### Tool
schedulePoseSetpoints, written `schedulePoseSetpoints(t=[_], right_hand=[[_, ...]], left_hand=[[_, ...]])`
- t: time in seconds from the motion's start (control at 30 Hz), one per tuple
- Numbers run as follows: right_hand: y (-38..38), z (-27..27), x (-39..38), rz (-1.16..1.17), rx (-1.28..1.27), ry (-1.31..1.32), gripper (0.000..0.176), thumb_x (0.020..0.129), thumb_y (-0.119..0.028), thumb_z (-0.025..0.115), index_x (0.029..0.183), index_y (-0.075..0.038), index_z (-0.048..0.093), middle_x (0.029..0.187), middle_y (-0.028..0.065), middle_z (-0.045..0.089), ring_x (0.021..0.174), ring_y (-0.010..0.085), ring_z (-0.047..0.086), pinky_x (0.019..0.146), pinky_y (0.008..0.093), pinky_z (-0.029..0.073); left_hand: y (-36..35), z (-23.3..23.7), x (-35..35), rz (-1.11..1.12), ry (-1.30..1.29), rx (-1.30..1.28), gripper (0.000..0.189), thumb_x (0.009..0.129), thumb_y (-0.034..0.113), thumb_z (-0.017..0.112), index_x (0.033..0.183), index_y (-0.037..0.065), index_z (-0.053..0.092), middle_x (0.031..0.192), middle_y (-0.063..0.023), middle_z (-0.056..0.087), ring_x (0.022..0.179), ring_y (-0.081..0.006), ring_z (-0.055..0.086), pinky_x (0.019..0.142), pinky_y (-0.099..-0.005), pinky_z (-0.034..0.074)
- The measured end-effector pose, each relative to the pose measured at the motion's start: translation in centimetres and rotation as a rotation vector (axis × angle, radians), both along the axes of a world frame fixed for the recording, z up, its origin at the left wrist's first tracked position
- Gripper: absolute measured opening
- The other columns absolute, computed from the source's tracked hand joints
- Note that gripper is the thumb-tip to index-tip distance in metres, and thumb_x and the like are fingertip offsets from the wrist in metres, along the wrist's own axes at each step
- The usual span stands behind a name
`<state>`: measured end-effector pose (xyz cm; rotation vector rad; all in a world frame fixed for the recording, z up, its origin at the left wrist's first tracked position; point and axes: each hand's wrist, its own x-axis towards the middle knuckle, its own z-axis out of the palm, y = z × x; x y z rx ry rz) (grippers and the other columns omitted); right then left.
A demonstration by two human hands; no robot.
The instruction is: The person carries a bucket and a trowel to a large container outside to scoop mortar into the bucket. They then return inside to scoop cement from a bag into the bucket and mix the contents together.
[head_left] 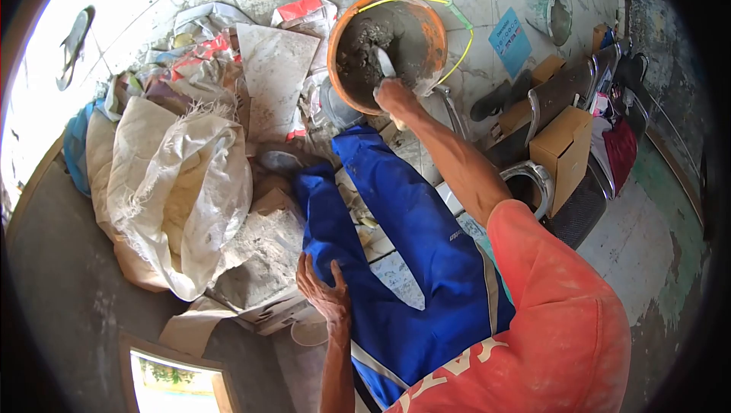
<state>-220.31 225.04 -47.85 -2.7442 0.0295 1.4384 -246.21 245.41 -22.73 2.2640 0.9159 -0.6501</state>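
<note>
My right hand (pixel 396 98) is closed round the handle of a trowel (pixel 384 63), its blade dipping into wet grey mortar (pixel 371 36). The mortar sits in an orange bucket (pixel 437 36) with a yellow wire handle, standing on the tiled floor. Part of the trowel's handle is hidden by my fingers. Down beside my blue-trousered left leg, my left hand (pixel 325 291) is open with its fingers apart, holding nothing. Close to it lies a heap of pale grey powder (pixel 266 253).
A frayed white sack (pixel 221 158) with yellowish powder stands at left, by a dusty tile (pixel 274 70) and crumpled bags. To the right are a row of metal chairs (pixel 575 204), a cardboard box (pixel 562 150), a blue leaflet (pixel 510 41) and a small pail (pixel 560 19).
</note>
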Motion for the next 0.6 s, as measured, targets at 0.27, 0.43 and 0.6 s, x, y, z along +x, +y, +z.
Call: schedulePoseSetpoints(t=[0.27,0.43,0.6], right_hand=[[-2.4,-1.4,-2.5,0.738,-0.238,-0.023,0.022,0.078,-0.013,0.046,0.093,-0.003,0.059,0.091,0.0131,0.06,0.082,0.0238,0.06,0.065,0.0368,0.048],[-1.9,2.7,2.7,0.214,0.176,0.077,0.03,0.079,-0.027,0.05,0.083,0.0,0.062,0.081,0.0215,0.06,0.076,0.0311,0.061,0.062,0.0399,0.048],[-2.3,5.1,7.3,-0.695,0.15,0.3,0.037,0.08,-0.031,0.05,0.091,0.004,0.054,0.066,0.0145,0.055,0.054,0.0241,0.055,0.045,0.0384,0.045]], left_hand=[[0.0,-0.1,0.5,-0.032,-0.008,-0.001,0.045,0.076,0.017,0.057,0.114,0.0,0.04,0.117,-0.0182,0.043,0.108,-0.0332,0.04,0.092,-0.0429,0.028],[-0.2,-0.1,1.0,-0.008,-0.019,0.01,0.045,0.076,0.017,0.057,0.114,0.0,0.04,0.117,-0.0182,0.043,0.108,-0.0338,0.04,0.091,-0.0434,0.029],[-0.3,0.0,0.7,-0.012,-0.008,-0.001,0.045,0.076,0.017,0.057,0.114,0.0,0.04,0.117,-0.0184,0.043,0.108,-0.0335,0.04,0.091,-0.0432,0.03]])
